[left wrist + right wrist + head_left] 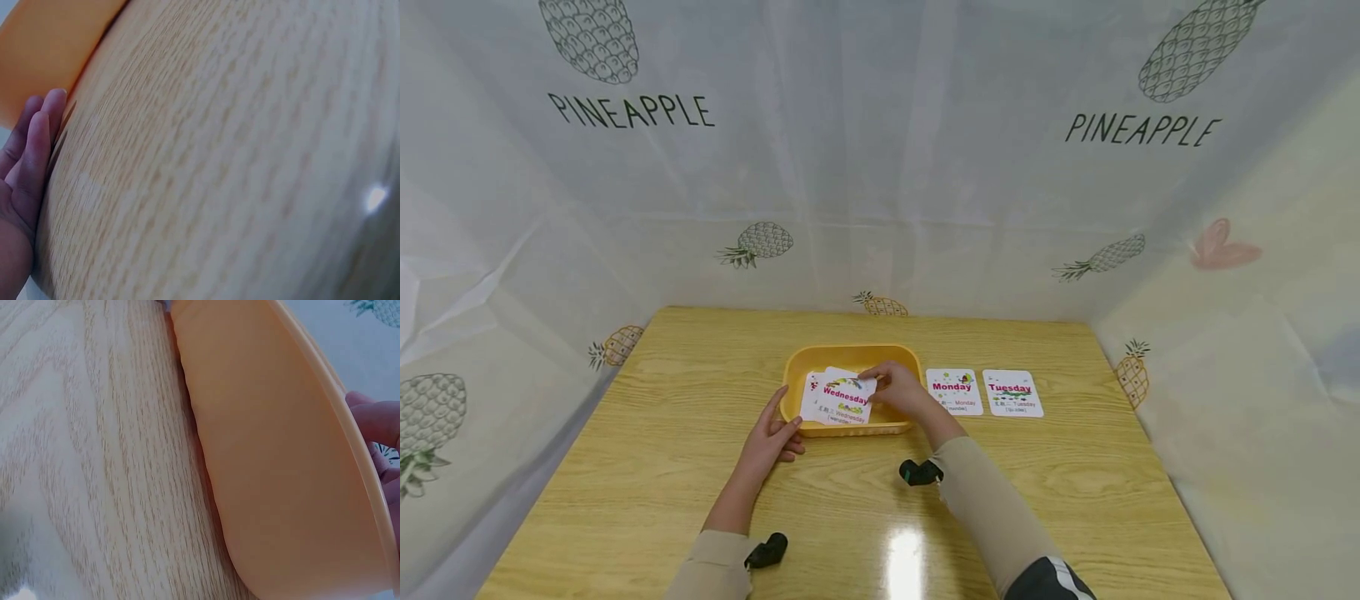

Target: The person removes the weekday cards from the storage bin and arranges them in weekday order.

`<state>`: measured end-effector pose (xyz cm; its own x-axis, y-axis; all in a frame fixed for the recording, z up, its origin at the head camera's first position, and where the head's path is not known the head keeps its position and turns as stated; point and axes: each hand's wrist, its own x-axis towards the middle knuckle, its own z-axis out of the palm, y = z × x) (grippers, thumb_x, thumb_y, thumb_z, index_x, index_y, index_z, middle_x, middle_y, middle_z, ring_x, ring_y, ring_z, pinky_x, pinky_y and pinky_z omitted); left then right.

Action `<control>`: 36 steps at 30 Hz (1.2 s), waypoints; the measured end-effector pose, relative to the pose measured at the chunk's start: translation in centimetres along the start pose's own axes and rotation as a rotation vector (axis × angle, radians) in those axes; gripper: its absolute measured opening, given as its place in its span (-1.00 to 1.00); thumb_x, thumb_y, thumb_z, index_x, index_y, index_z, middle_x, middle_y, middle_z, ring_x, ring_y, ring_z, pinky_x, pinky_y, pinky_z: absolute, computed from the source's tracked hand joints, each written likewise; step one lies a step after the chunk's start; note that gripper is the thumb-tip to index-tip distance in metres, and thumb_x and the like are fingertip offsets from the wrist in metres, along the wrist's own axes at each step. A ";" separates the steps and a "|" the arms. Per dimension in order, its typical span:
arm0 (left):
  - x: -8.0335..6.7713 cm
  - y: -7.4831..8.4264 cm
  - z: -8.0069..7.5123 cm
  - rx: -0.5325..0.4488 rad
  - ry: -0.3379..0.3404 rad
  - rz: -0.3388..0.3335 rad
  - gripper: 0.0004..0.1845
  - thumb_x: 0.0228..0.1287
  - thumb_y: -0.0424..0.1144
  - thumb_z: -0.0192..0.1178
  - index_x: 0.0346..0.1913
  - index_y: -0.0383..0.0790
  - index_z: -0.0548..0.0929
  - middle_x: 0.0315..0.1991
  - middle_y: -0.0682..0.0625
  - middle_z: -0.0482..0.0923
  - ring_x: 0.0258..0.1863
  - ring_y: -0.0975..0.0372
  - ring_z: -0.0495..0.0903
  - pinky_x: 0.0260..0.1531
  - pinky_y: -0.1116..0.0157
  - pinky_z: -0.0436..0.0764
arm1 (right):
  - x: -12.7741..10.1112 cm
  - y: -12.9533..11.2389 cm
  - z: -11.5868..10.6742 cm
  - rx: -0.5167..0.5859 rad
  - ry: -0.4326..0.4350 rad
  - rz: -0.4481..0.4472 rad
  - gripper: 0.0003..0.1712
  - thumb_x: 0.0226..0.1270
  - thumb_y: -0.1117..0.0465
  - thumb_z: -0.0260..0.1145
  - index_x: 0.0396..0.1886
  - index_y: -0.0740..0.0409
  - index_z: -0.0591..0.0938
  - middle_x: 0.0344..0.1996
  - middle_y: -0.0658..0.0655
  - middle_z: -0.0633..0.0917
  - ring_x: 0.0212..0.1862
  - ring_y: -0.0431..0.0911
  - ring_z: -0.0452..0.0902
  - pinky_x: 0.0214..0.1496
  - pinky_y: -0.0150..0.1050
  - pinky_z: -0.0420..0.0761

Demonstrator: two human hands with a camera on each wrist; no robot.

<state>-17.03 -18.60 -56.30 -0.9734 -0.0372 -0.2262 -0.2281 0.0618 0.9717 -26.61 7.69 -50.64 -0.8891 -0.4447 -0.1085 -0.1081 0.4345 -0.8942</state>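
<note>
Wednesday card sits at the left part of the yellow tray, overlapping other cards; whether it is lifted off them is hard to tell. The right hand appears to pinch its right edge between thumb and fingers. The left hand, fingers fairly straight and thumb spread, touches the tray's near left corner. Right of the tray, the Monday card and Tuesday card lie side by side on the wooden table, before a pineapple-print sheet.

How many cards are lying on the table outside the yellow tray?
2: the Monday card right of the tray, the Tuesday card further right; any underneath would be hidden.
</note>
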 end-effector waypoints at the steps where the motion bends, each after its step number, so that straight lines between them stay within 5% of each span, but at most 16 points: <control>1: 0.0 0.0 0.1 0.004 0.004 0.002 -0.25 0.39 -0.10 0.21 0.51 0.34 0.08 -0.38 -0.21 0.61 -0.47 0.04 0.69 -0.53 0.23 0.65 | 0.0 0.1 0.0 0.007 -0.003 -0.001 -0.60 0.18 0.47 0.40 0.02 0.10 0.71 0.02 0.11 0.54 -0.25 -0.06 0.47 -0.26 -0.21 0.59; 6: -0.1 0.0 0.3 0.018 0.020 0.012 -0.26 0.38 -0.10 0.22 0.50 0.34 0.11 -0.39 -0.20 0.61 -0.49 0.06 0.69 -0.54 0.25 0.65 | -0.1 0.3 0.0 0.021 -0.026 -0.001 -0.60 0.22 0.48 0.37 0.04 0.10 0.70 -0.08 0.12 0.54 -0.38 -0.10 0.38 -0.39 -0.30 0.48; 13: -0.4 0.5 0.2 0.015 0.011 0.004 -0.24 0.36 -0.06 0.24 0.51 0.33 0.10 -0.39 -0.19 0.61 -0.48 0.06 0.69 -0.53 0.24 0.65 | -0.4 -0.1 -0.1 0.064 -0.017 0.007 -0.62 0.30 0.41 0.32 0.11 0.12 0.66 -0.28 0.17 0.57 -0.31 -0.05 0.43 -0.27 -0.23 0.51; 20: -0.2 0.2 0.2 0.020 0.019 0.013 -0.25 0.37 -0.08 0.23 0.50 0.34 0.10 -0.38 -0.20 0.62 -0.47 0.05 0.69 -0.54 0.24 0.65 | -0.8 -0.6 -0.7 0.163 0.067 0.036 -0.62 0.35 0.40 0.28 0.14 0.10 0.66 -0.11 0.13 0.60 -0.13 -0.05 0.58 0.03 -0.02 0.59; 36: -0.4 -0.1 0.2 0.001 0.027 0.029 -0.26 0.38 -0.11 0.23 0.50 0.35 0.12 -0.39 -0.19 0.62 -0.49 0.07 0.69 -0.55 0.26 0.64 | -3.5 -1.7 -4.8 0.359 0.211 0.012 -0.54 0.39 0.47 0.19 0.26 0.19 0.55 -0.05 0.23 0.52 -0.08 0.02 0.57 0.07 -0.05 0.59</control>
<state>-16.64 -18.38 -56.29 -0.9786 -0.0622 -0.1960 -0.1999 0.0646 0.9777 -25.48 12.22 -46.69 -0.9651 -0.2542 -0.0621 0.0319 0.1214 -0.9921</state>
